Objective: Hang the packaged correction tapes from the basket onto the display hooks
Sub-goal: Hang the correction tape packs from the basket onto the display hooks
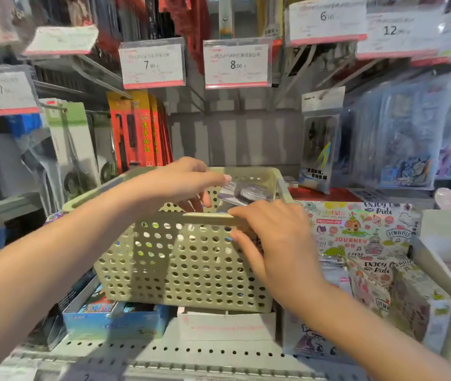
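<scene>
A pale green perforated plastic basket [186, 270] sits on boxed goods on the shelf, in the middle of the view. My left hand [183, 180] reaches over its rim and grips a clear packaged correction tape [242, 192] lifted just above the basket's inside. My right hand [276, 243] rests on the basket's near rim and front wall, fingers spread against it, holding it. Behind the basket, under the 8.00 price tag [236, 64], a bare display hook [199, 97] sticks out from the grey back panel. What else lies in the basket is hidden by its wall.
Red packages [139, 130] hang left of the bare hook and clear-bagged goods [319, 144] hang right of it. Sticker packs [356, 232] fill a tray to the right. Blue boxes [109, 317] and a white box [227, 325] lie under the basket. Price tags jut out above.
</scene>
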The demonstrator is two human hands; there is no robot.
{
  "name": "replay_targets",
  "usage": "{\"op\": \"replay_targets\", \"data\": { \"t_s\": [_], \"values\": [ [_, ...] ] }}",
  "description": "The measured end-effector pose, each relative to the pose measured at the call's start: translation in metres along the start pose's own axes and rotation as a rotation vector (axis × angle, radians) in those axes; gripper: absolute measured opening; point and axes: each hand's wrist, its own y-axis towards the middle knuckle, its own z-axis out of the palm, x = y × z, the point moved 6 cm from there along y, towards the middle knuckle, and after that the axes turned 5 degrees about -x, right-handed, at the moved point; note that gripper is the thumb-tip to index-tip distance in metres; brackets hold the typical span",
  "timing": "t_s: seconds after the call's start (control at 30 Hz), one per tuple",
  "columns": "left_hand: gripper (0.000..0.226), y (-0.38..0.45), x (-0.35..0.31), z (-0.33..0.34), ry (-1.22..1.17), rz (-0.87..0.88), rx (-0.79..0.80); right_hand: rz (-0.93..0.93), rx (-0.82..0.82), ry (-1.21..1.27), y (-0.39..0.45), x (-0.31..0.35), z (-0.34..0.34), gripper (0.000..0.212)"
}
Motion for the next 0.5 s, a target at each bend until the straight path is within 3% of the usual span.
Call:
{"op": "replay_targets", "data": {
  "t_s": [0.17, 0.3, 0.5],
  "values": [
    [0.031, 0.014, 0.000, 0.008, -0.050, -0.189, 0.061, -0.022, -0.019, 0.002, 0.000, 0.002, 0.000, 0.024],
    [0.021, 0.021, 0.006, 0.012, -0.237, -0.334, 0.159, -0.037, -0.023, -0.009, 0.000, 0.003, -0.001, 0.022],
    [0.007, 0.026, 0.008, 0.021, -0.394, -0.394, 0.243, -0.050, -0.008, -0.027, 0.000, 0.003, -0.001, 0.022]
  ]
}}
